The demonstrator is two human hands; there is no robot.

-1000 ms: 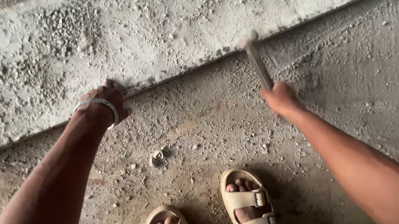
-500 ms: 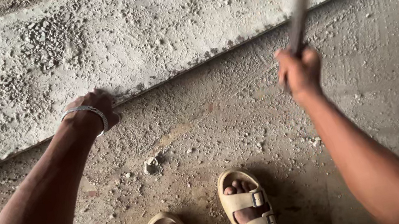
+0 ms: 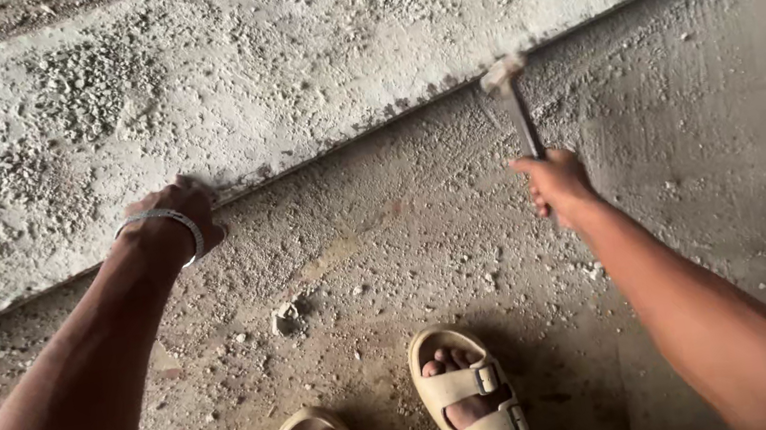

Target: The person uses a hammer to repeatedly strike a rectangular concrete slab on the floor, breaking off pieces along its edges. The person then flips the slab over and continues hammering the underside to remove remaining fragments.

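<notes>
Our right hand (image 3: 556,184) is closed round the hammer (image 3: 514,104) handle, head at the lower edge of the slab (image 3: 300,66). Left hand (image 3: 174,221), bangle (image 3: 163,219) on the wrist, rests fingers curled on that same edge, well apart from the hammer. Sandals (image 3: 466,400) on the gritty floor (image 3: 697,148). Risk, as we judge it: chips flying at open toes, or a glancing blow sliding along the edge toward the left fingers

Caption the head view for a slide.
Right hand holds hammer at slab edge; left hand on it.
</notes>
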